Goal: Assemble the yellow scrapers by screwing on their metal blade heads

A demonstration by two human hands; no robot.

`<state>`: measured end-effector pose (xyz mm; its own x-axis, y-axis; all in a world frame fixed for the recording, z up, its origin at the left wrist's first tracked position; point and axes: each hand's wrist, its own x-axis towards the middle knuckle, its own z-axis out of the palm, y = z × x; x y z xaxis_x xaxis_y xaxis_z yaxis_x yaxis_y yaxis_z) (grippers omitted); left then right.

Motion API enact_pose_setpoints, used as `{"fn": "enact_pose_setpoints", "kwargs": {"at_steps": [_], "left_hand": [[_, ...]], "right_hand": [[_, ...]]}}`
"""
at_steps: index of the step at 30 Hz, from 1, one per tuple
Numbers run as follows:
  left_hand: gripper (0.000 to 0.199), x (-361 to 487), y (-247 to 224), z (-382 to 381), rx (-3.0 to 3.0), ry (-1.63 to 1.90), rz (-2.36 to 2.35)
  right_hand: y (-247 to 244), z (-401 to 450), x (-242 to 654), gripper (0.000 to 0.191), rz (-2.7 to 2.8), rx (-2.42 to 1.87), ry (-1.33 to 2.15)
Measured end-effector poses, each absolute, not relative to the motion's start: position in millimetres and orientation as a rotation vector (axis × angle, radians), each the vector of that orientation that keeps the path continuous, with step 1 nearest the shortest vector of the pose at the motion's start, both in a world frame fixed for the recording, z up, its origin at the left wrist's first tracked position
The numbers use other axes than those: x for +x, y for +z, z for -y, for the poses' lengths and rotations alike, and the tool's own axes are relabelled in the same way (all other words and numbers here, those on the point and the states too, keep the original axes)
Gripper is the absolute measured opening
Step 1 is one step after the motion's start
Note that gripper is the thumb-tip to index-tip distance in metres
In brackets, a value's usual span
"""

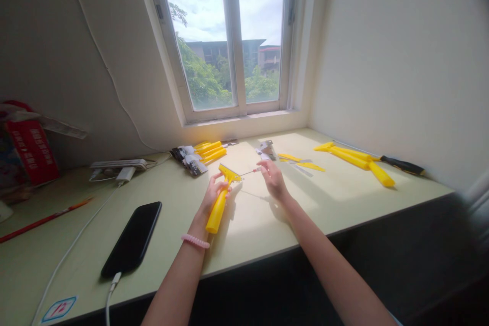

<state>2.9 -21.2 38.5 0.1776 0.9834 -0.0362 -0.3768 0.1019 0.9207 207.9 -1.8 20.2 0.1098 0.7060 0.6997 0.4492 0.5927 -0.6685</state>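
Left hand (211,194) holding scraper (219,207), right hand (273,181) screwdriver (255,170)

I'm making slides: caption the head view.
Left hand holds a yellow plastic T-shaped scraper; right hand holds a thin, metal-shafted tool at its head.

Yellow scraper (217,209): smooth plastic, soft sheen | screwdriver shaft (247,172): metal, to my eye | phone (132,238): glossy, dark, glass-like face | tabletop (244,249): smooth, faintly reflective | wall (382,61): matt, paint-like | bracelet (195,241): plastic-looking, smooth coils | window frame (233,46): dull metal by appearance
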Motion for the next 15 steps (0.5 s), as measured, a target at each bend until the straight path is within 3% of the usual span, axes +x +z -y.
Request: {"fn": "enact_pose_setpoints", "kwargs": {"at_steps": [4,10,15], "left_hand": [[0.046,3.0,37.6,21.6,0.993,1.186,-0.866],[0.046,2.9,38.8,23.3,1.009,1.190,-0.894],[0.048,2.7,37.9,22.9,0.995,1.182,-0.887]], "right_hand": [[24.2,7.3,206.7,0.019,1.451,-1.057,0.237],[23.3,8.5,206.5,0.029,1.507,-1.158,0.324],[17.8,2.8,205.9,0.016,1.517,-1.094,0.292]]}}
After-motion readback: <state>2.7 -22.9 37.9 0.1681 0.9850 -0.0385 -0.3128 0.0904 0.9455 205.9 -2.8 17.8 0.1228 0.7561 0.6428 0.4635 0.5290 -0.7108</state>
